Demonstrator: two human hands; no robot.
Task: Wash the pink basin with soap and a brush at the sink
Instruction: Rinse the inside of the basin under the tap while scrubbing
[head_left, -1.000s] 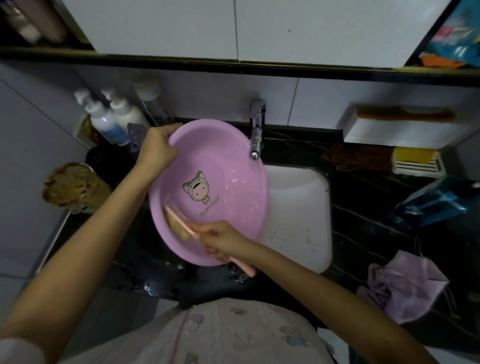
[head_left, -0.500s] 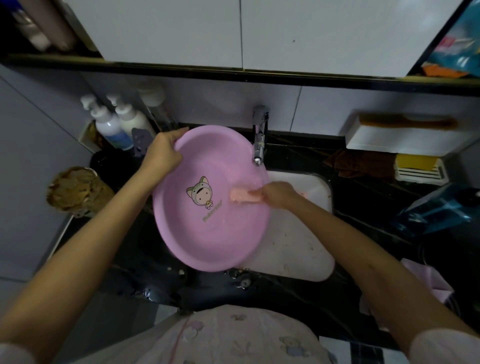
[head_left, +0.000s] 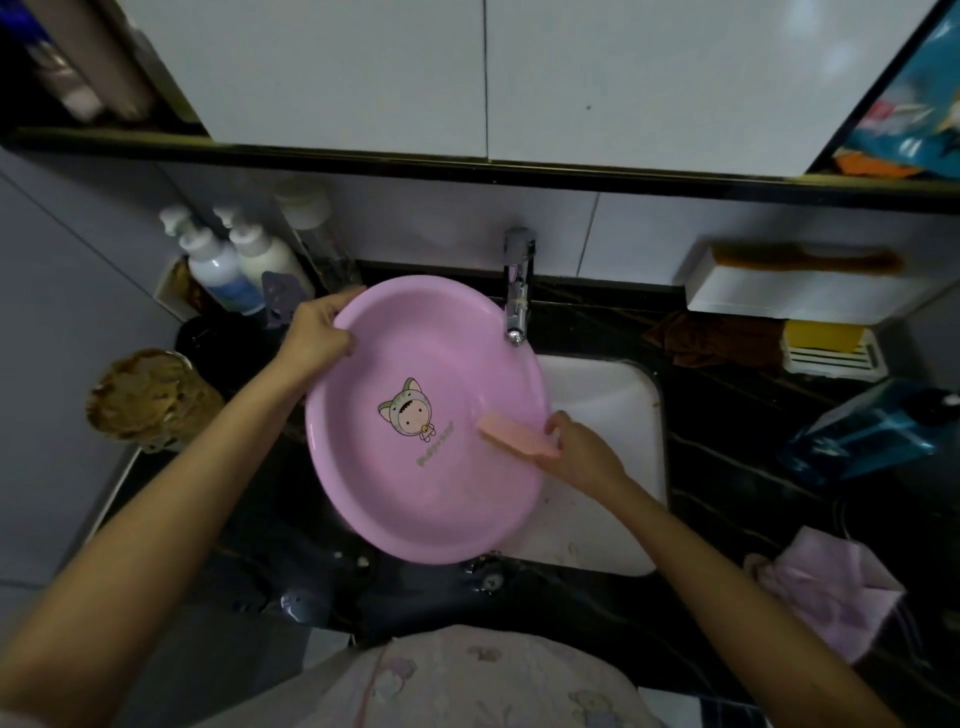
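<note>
The pink basin (head_left: 415, 499) was tilted on edge over the left part of the white sink (head_left: 608, 395), its inside turned up toward me and its cartoon figure (head_left: 410, 410) in the middle. My left hand (head_left: 317, 335) gripped the upper left rim: the fingers (head_left: 332, 306) were clamped over the edge, with the thumb on the inner wall. My right hand (head_left: 584, 452) held the pink brush (head_left: 514, 435), fingers closed on its handle at the basin's right rim. The brush head lay against the inner wall, just left of those fingers. The tap (head_left: 517, 291) stood above the right-hand fingers, its spout over the basin's upper right edge. Two pump bottles (head_left: 223, 270) stood just beyond the left-hand fingers, against the wall. On the dark desk (head_left: 727, 467), well right of the right-hand fingers, lay a pink cloth (head_left: 831, 592), a brown cloth (head_left: 717, 338) and a blue container (head_left: 872, 431).
</note>
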